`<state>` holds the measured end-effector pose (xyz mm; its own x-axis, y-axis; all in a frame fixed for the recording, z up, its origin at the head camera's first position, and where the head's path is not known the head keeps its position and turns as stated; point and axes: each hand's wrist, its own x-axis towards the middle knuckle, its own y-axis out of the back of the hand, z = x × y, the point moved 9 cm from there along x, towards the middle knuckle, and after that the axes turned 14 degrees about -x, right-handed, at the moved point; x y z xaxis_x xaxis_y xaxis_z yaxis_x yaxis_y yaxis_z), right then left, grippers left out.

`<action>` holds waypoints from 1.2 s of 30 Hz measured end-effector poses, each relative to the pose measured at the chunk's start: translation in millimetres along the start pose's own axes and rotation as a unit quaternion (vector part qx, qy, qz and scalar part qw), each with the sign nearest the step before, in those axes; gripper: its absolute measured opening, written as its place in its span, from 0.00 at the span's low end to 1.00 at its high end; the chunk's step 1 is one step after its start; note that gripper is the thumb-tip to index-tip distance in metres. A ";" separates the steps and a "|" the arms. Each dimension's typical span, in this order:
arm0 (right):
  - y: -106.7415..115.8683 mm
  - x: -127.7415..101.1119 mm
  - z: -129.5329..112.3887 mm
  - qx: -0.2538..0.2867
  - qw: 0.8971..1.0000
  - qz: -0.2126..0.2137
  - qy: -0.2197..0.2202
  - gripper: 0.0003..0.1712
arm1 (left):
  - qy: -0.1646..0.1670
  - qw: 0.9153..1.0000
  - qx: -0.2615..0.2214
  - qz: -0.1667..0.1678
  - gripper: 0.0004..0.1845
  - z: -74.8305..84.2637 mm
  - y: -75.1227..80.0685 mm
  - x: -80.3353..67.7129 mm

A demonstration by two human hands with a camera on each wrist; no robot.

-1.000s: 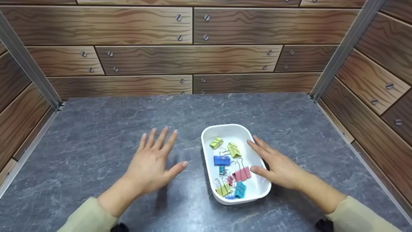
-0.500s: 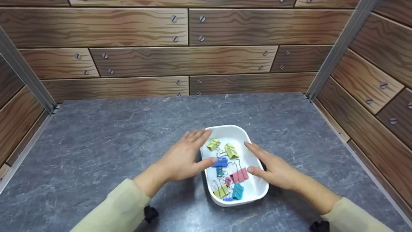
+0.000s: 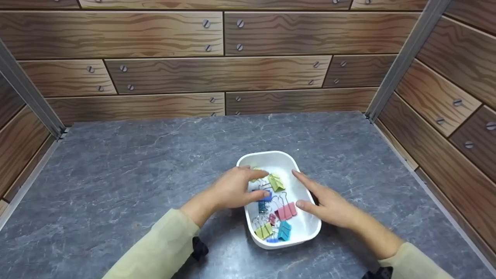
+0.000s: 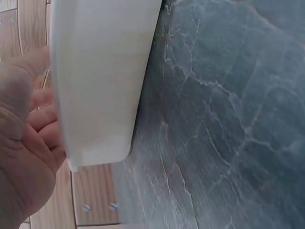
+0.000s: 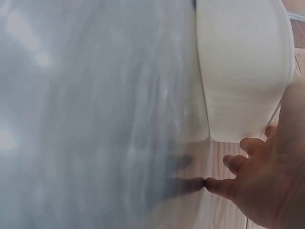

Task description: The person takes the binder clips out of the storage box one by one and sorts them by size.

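Our left hand (image 3: 232, 190) has come across from the bare table over the last second and now sits over the near-left part of the white tray (image 3: 277, 157), fingers curled down among the binder clips: thumb on the blue clip (image 3: 266, 195), fingertips at the yellow-green clip (image 3: 256, 170). We cannot tell whether it has actually pinched one. Our right hand (image 3: 329, 203) has hardly moved; it lies open, fingers straight, along the tray's right rim, steadying it. That shift suggests we have gone from approach to picking a clip out. The remaining clips, among them the pink one (image 3: 286, 211) and the teal one (image 3: 285, 230), lie clustered in the tray's nearer half. The tray sits right of centre on the grey table (image 3: 116, 162), with wide open surface to the left and behind; the wood-pattern walls (image 3: 217, 73) stand well apart.
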<state>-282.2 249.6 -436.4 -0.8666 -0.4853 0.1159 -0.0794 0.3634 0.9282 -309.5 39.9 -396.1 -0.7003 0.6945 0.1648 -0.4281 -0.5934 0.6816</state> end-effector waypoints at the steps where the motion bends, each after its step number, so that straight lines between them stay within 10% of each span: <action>1: -0.5 0.2 0.8 0.002 1.000 0.003 -0.002 0.46 | -0.008 1.000 0.002 -0.001 0.28 0.4 -0.4 1.3; 22: -16.2 -1.0 11.7 0.200 0.979 0.026 -0.011 0.46 | -0.055 0.998 0.034 -0.010 0.09 7.2 -6.8 7.1; 36: -18.7 -1.4 13.8 0.205 0.978 0.028 -0.021 0.46 | -0.071 0.995 0.017 0.072 0.08 5.8 2.1 9.7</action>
<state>-286.3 254.4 -458.7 -0.8941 -0.4254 0.1402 -0.2147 0.6818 0.6993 -313.9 47.7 -389.0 -0.6645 0.6552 0.3593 -0.3088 -0.6786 0.6664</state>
